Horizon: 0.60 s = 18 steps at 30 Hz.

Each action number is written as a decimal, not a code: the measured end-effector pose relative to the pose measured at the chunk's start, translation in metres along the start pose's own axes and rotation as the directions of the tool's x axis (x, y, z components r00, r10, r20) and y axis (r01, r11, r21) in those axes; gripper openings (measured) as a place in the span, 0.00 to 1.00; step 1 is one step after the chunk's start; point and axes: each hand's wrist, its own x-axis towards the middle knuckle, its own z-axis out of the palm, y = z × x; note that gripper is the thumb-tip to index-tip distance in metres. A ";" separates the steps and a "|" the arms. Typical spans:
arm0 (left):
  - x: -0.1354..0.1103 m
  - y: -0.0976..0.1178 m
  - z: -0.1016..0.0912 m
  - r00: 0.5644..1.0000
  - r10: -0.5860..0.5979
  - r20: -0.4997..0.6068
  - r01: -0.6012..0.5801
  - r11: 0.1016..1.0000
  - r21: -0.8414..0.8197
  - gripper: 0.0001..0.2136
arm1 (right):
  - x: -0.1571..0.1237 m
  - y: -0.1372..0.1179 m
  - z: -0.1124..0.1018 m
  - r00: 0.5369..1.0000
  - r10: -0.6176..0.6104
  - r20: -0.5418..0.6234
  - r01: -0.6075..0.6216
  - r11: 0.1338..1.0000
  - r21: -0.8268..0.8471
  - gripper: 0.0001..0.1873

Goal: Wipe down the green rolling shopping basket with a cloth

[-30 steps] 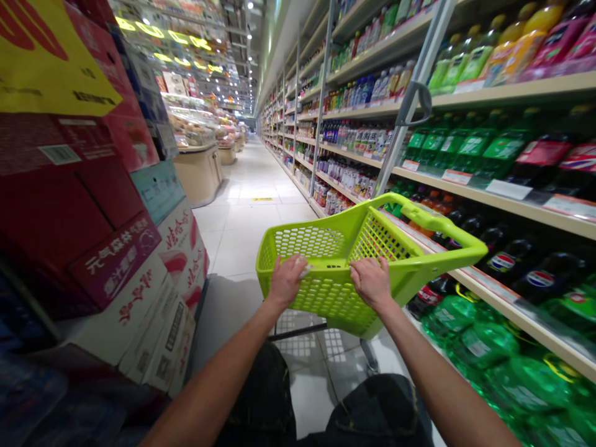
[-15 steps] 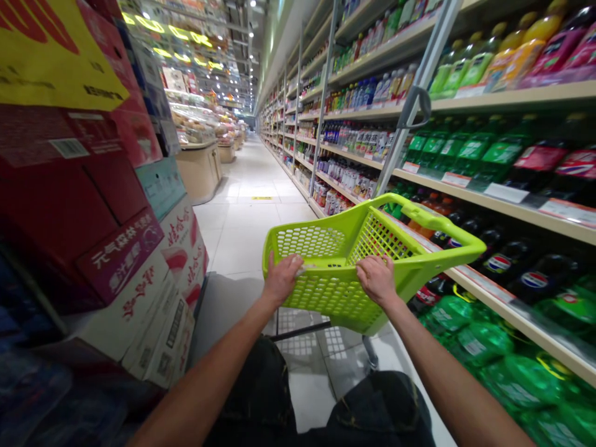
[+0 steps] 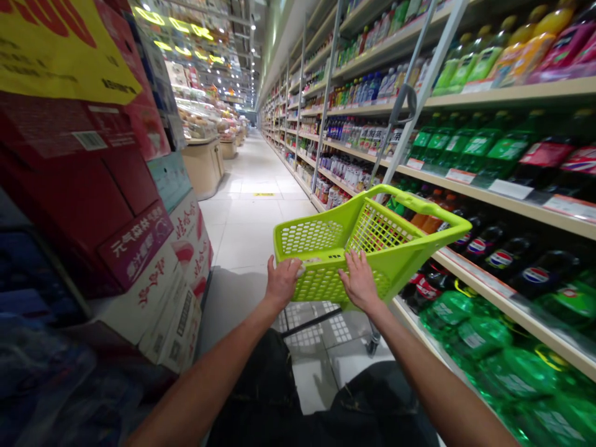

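Observation:
A lime-green plastic shopping cart (image 3: 321, 282) stands crosswise in front of me, its side wall towards me and its handle at the right. My left hand (image 3: 282, 278) curls over the near rim by the left corner, thumb raised; a small whitish bit shows at its fingertips, too small to name. Farther right on the same rim rests my right hand (image 3: 359, 280), fingers stretched out over the edge and thumb apart on the outer side. Through the mesh, no goods can be seen in the basket. One caster (image 3: 372, 343) shows beneath.
Shelves with green soda bottles (image 3: 479, 139) and cola bottles (image 3: 500, 251) run along my right. A grey ladder-like rail (image 3: 395, 118) leans there. Stacked drink cartons (image 3: 135, 248) rise close on my left. A tiled aisle (image 3: 251, 214) leads ahead past a display counter (image 3: 202, 164).
The cart has swung slightly, its handle end moving left and away from the shelf. My right hand has slid left along the rim and its fingers have straightened.

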 end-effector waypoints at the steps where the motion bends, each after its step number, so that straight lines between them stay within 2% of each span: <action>1: -0.003 0.004 0.001 1.000 0.013 -0.011 -0.014 1.000 -0.004 0.13 | 0.000 0.005 -0.001 1.000 -0.020 0.013 0.020 1.000 0.001 0.27; 3: -0.009 0.015 0.002 0.998 0.050 -0.033 -0.050 0.999 -0.021 0.13 | 0.001 0.017 -0.005 0.998 -0.034 0.044 0.035 0.999 -0.005 0.26; 6: -0.014 0.027 0.002 0.984 0.170 -0.061 -0.174 0.983 -0.063 0.11 | 0.001 0.028 -0.014 0.996 0.067 0.058 -0.065 0.997 -0.029 0.25; 8: -0.015 0.025 0.000 0.952 0.298 -0.067 -0.303 0.948 -0.093 0.11 | -0.003 0.025 -0.019 0.990 0.138 0.041 -0.136 0.990 -0.033 0.25; 10: -0.014 0.011 -0.003 0.916 0.396 -0.057 -0.400 0.909 -0.115 0.11 | -0.012 0.018 -0.022 0.993 0.107 0.042 -0.107 0.994 -0.003 0.23; 12: -0.011 -0.008 -0.006 0.921 0.389 -0.036 -0.391 0.914 -0.112 0.11 | -0.023 0.008 -0.022 0.998 -0.002 0.062 -0.002 0.998 0.059 0.22; 14: -0.006 -0.021 -0.007 0.956 0.294 -0.019 -0.295 0.952 -0.088 0.11 | -0.033 0.000 -0.020 0.995 -0.085 0.055 0.078 0.989 0.123 0.20; 16: -0.004 -0.018 -0.003 0.972 0.235 0.001 -0.234 0.968 -0.089 0.11 | -0.041 -0.005 -0.017 0.996 -0.089 0.011 0.086 0.984 0.157 0.20; 18: -0.004 0.003 0.004 0.955 0.296 0.024 -0.290 0.947 -0.137 0.12 | -0.047 -0.007 -0.016 0.998 -0.059 -0.034 0.064 0.983 0.170 0.20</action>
